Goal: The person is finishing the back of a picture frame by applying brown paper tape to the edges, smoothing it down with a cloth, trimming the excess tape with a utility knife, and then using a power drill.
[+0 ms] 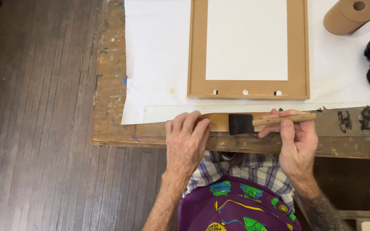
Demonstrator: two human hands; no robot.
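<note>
Two hands at desk (108, 128) edge: left hand (186, 139) pressed flat, fingers spread, on strip (219, 121); right hand (294, 137) pinched brush (253, 122) handle. Brush likely light, foam head soft; best held mid-handle.

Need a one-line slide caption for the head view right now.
Left hand steadies a brown strip while the right hand draws a foam brush along it.

Single head cam, looked almost straight down from above the person's own torso, facing the far side of the workbench (112, 128). Fairly close range: near bench edge sat mid-frame, floorboards (35, 128) filled the left, bench ran off right and far edges. No second view, so no overlap.
</note>
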